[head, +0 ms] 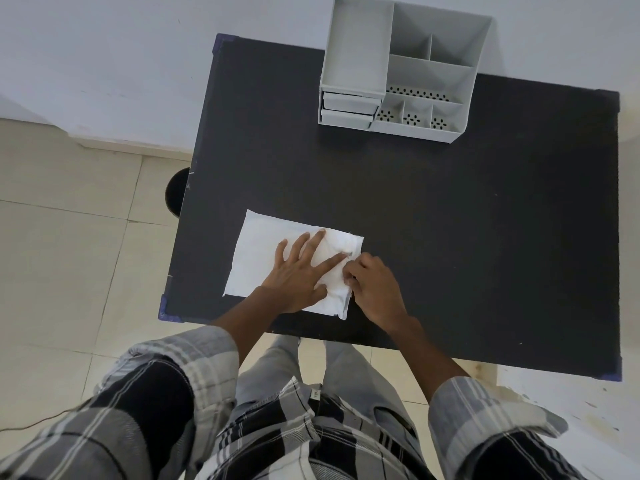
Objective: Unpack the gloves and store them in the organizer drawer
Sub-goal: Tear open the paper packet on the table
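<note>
We are looking down on a flat white rectangular packet (273,251) that is lying on the near left part of a black rectangular desk (450,220), close to the near edge. Our left hand (299,271) is resting palm down on the packet's right half, its grip spread wide, the fingers fanning out toward the far right and pressing the packet flat. Our right hand (374,282) is sitting just beside it at the packet's right edge, its grip pressed together and pinching the white material there; we cannot tell whether it is holding the wrapper alone or something inside it. The right part of the packet is looking rumpled and bulging, while the left part is lying smooth. Well apart, at the far edge of the desk, a light grey plastic desk organizer (401,67) is standing, with open compartments of different sizes on its right and a stack of shut shallow drawers (348,107) on its near left. Plaid shirt sleeves (194,362) are covering both our forearms above the pale tiled floor (69,237).
</note>
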